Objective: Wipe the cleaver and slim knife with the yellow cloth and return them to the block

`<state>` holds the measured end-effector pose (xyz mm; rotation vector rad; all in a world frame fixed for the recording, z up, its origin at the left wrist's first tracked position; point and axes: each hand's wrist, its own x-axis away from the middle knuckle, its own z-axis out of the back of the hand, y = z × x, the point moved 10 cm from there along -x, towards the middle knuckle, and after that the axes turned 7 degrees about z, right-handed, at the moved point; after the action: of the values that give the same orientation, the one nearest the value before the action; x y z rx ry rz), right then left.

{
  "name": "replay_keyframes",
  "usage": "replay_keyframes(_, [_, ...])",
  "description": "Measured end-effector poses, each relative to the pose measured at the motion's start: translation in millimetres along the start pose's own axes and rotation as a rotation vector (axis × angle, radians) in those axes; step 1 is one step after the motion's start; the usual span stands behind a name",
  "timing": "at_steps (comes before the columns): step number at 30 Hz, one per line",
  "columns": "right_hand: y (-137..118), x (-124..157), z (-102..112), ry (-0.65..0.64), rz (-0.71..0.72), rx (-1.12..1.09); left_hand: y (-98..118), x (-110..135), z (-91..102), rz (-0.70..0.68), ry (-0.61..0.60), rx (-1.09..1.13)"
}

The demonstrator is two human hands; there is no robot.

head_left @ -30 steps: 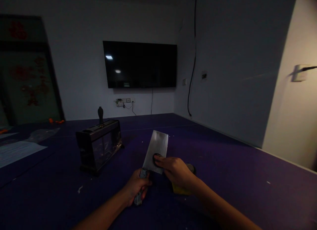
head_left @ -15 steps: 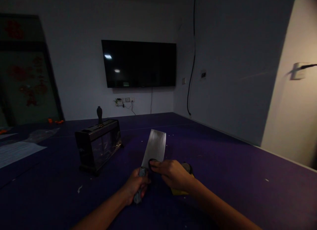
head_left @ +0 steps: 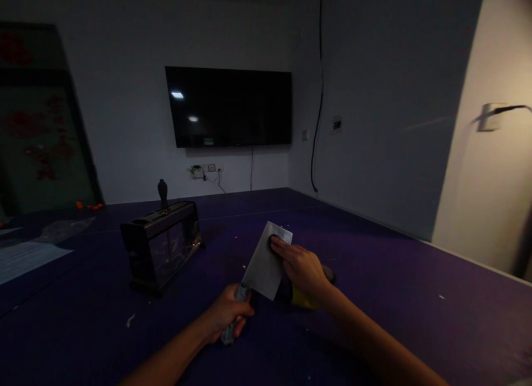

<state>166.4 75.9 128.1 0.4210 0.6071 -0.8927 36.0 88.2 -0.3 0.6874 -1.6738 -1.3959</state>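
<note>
Door (head_left: 45, 147): at the far left, dark-framed, with red decorations on its panes.
Papers (head_left: 29, 261): pale sheets lying on the purple surface (head_left: 374, 319), cut off by the left edge of the view.
Clear plastic (head_left: 66, 229): a crumpled sheet just beyond the papers; small orange pieces (head_left: 89, 206) lie farther back, near the foot of the door.
Dark-framed box (head_left: 139, 253): stands on the purple surface, left of both hands and apart from them, with a see-through side; a dark vase-shaped piece (head_left: 162, 193) rises at its top.
Television (head_left: 228, 107): black-screened, mounted on the far wall, with sockets and thin wires below it.
Left hand (head_left: 230, 310): fingers curled closed around the grey handle of the cleaver (head_left: 261, 269).
Cleaver: held above the purple surface between the two hands, its broad blade slanting up, away and to the right.
Right hand (head_left: 303, 268): fingers pressed together and stretched over the upper blade, their tips on a small dark pad (head_left: 273, 239), mostly covered; whether the thumb pinches anything, I cannot tell.
Yellow-and-dark item (head_left: 305, 300): beneath the right hand, partly hidden.
Black cable (head_left: 318, 114): hangs down the right-hand wall.
Wall plate (head_left: 490, 118): far right, with a dark lead plugged in.
</note>
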Motion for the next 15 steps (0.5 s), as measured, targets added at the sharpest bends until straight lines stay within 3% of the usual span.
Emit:
replay_keyframes(7, [30, 3, 17, 0.045, -0.176, 0.207, 0, 4, -4.7, 0.024, -0.012, -0.090])
replay_keyframes(15, [19, 1, 10, 0.007, -0.129, 0.178, 2, 6, -1.2, 0.012, 0.031, -0.090])
